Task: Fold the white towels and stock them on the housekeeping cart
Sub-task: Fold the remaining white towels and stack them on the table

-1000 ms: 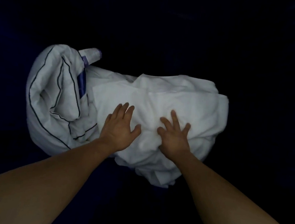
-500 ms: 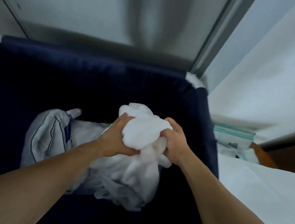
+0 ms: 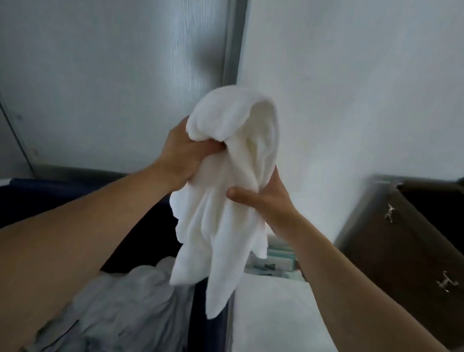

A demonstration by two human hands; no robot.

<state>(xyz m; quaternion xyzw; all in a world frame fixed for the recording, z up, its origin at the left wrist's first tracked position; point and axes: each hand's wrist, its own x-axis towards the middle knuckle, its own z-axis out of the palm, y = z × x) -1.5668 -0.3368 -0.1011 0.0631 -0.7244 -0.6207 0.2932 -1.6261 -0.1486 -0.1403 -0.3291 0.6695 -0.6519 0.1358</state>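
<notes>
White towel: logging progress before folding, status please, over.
Left hand and right hand both grip white towel. Towel bunched, unfolded, held above navy bin. No obstruction seen.

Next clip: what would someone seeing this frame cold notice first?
A bunched white towel is held up in mid-frame against the pale wall. The left hand grips it near the top and the right hand grips it lower on the right side. At lower left, rumpled pale linen lies in a dark blue bin, and a brown cabinet with metal handles stands at far right.
</notes>
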